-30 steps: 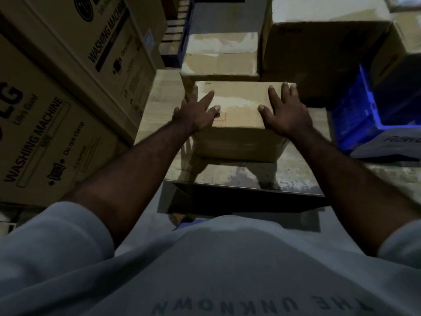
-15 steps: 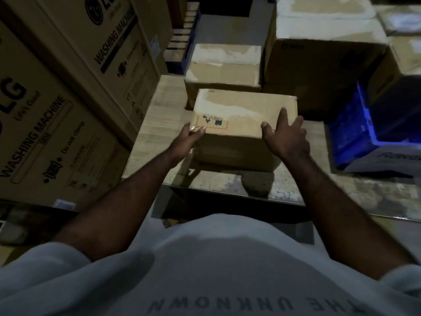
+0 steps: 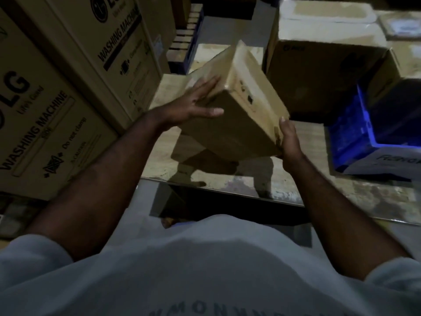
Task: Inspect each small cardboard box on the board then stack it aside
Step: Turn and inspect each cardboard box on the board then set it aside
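While 2 hands carry it, the small cardboard box hangs clear above the middle of the board, tilted, with 1 corner turned toward the camera. Its long axis slopes from a high end over the board's far side down to a low end over the board's right half. The face with small dark printed marks looks up and to the right.

The left hand lies flat on the box's left face, its fingers straight and slightly spread, the thumb stretched along the lower edge. The right hand props the low near corner, thumb upright against the edge; its other fingers are hidden behind the box, so I cannot tell how they lie.

On the board's far side, a second small box sits partly hidden behind the held one. Past the board's far right corner stands a large brown carton. A blue crate rests at the board's right end. Along the board's left edge stand 2 tall washing machine cartons, close against it.
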A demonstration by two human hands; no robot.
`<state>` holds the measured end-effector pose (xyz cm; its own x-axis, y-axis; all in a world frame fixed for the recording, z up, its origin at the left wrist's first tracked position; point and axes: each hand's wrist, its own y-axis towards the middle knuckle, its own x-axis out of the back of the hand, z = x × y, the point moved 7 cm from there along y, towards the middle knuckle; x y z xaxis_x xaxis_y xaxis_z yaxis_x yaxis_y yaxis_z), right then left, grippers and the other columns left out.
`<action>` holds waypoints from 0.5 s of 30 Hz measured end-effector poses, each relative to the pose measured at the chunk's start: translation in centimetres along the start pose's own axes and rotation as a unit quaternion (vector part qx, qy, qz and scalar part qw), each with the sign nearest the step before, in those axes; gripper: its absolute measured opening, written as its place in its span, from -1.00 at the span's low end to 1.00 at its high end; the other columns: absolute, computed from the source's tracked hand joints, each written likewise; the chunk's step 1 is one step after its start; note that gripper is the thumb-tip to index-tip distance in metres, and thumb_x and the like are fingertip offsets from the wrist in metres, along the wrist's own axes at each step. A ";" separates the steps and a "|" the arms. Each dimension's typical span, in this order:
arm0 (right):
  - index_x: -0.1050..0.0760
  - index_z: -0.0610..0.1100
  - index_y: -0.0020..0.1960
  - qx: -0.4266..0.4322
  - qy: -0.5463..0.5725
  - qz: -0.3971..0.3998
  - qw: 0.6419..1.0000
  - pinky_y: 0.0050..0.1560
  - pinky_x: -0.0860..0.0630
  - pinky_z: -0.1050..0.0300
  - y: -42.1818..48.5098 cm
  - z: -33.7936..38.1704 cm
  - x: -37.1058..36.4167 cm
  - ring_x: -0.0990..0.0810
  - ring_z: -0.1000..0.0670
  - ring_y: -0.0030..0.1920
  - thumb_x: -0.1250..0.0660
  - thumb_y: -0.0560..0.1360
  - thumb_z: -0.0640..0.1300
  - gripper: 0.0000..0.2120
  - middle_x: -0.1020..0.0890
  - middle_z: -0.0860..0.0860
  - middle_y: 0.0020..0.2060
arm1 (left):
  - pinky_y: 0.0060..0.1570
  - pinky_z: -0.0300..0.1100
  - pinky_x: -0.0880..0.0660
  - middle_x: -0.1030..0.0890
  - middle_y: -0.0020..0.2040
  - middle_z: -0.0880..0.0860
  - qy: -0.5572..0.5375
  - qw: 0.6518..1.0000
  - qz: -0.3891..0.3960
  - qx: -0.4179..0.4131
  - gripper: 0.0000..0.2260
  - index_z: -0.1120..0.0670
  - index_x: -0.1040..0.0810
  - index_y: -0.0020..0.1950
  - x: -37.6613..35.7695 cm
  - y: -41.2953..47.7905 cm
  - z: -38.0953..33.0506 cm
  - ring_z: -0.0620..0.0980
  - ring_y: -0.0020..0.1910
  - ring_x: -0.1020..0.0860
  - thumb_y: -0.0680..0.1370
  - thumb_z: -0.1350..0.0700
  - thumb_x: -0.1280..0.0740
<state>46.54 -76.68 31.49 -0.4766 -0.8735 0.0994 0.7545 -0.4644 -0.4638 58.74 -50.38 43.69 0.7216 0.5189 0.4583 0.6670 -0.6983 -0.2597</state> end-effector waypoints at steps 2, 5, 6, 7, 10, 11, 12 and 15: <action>-0.48 0.07 0.32 -0.057 0.051 0.046 0.996 0.19 -0.59 -0.13 -1.1 -0.7 -1.5 -0.61 -0.11 0.14 -0.07 0.63 0.40 -0.48 -0.60 -0.06 0.15 | 0.55 0.39 0.08 0.26 0.69 -0.02 0.161 0.987 0.006 0.008 -0.07 -0.42 0.10 0.61 -1.0 0.1 -1.5 0.19 0.65 0.23 0.43 -0.34 -0.46; -0.45 0.03 0.37 -0.103 0.042 0.071 0.991 0.17 -0.52 -0.03 -1.4 -2.5 -2.7 -0.55 -0.04 0.01 0.03 0.70 0.32 -0.49 -0.57 0.00 0.03 | 0.52 0.32 0.25 0.32 0.67 0.04 0.308 0.951 -0.013 -0.013 -0.03 -0.44 0.18 0.59 -4.4 0.7 -2.6 0.24 0.63 0.31 0.44 -0.33 -0.48; -0.42 0.04 0.43 -0.102 0.029 0.073 0.992 0.06 -0.53 0.01 -1.7 -2.7 -2.8 -0.56 -0.02 0.01 0.05 0.71 0.32 -0.48 -0.57 0.02 0.04 | 0.53 0.32 0.24 0.32 0.67 0.05 0.334 0.942 -0.030 -0.023 -0.01 -0.44 0.20 0.59 -5.4 0.9 -3.0 0.25 0.63 0.31 0.45 -0.29 -0.50; -0.42 0.05 0.44 -0.101 0.023 0.070 0.992 0.00 -0.51 0.03 -1.8 -2.8 -2.7 -0.56 -0.01 0.02 0.06 0.71 0.32 -0.47 -0.58 0.03 0.06 | 0.55 0.35 0.21 0.32 0.67 0.06 0.356 0.933 -0.044 -0.030 0.00 -0.43 0.21 0.59 -6.3 1.2 -3.2 0.27 0.63 0.30 0.46 -0.26 -0.51; -0.48 0.09 0.39 -0.100 -0.003 0.048 0.994 0.13 -0.43 -0.04 -2.0 -2.3 -1.7 -0.56 -0.06 0.10 0.04 0.68 0.35 -0.47 -0.61 0.03 0.15 | 0.56 0.34 0.20 0.32 0.67 0.09 0.400 0.915 -0.038 -0.041 0.00 -0.37 0.21 0.62 -8.6 2.4 -3.8 0.28 0.63 0.28 0.49 -0.20 -0.50; -0.52 0.08 0.36 -0.095 0.000 0.030 0.995 0.16 -0.45 -0.05 -1.8 -2.0 -1.1 -0.57 -0.11 0.16 0.00 0.67 0.33 -0.49 -0.63 0.01 0.17 | 0.56 0.30 0.20 0.31 0.67 0.10 0.416 0.907 -0.025 -0.054 -0.01 -0.33 0.21 0.64 -9.4 2.6 -4.1 0.26 0.64 0.27 0.50 -0.20 -0.49; -0.56 0.07 0.32 -0.082 0.010 0.012 0.996 0.19 -0.47 -0.07 -1.6 -1.2 -0.4 -0.57 -0.16 0.23 -0.04 0.67 0.29 -0.52 -0.65 0.00 0.17 | 0.56 0.26 0.20 0.28 0.68 0.10 0.435 0.898 -0.015 -0.067 -0.02 -0.28 0.20 0.65 -10.0 2.7 -4.2 0.23 0.65 0.24 0.51 -0.20 -0.48; -0.59 0.06 0.25 -0.026 0.054 -0.020 0.998 0.30 -0.52 -0.13 -2.2 2.3 1.9 -0.60 -0.16 0.26 0.02 0.71 0.28 -0.51 -0.69 -0.01 0.16 | 0.59 0.16 0.17 0.19 0.70 0.11 0.471 0.879 -0.018 -0.079 -0.02 -0.12 0.19 0.69 -10.1 2.4 -3.4 0.16 0.67 0.18 0.53 -0.21 -0.45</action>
<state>44.98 -77.64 34.70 -0.5543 -0.8320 0.0250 0.7104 -0.4885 -0.5066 52.41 -59.01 41.31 0.1789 -0.0442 0.9829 0.5988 -0.7877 -0.1444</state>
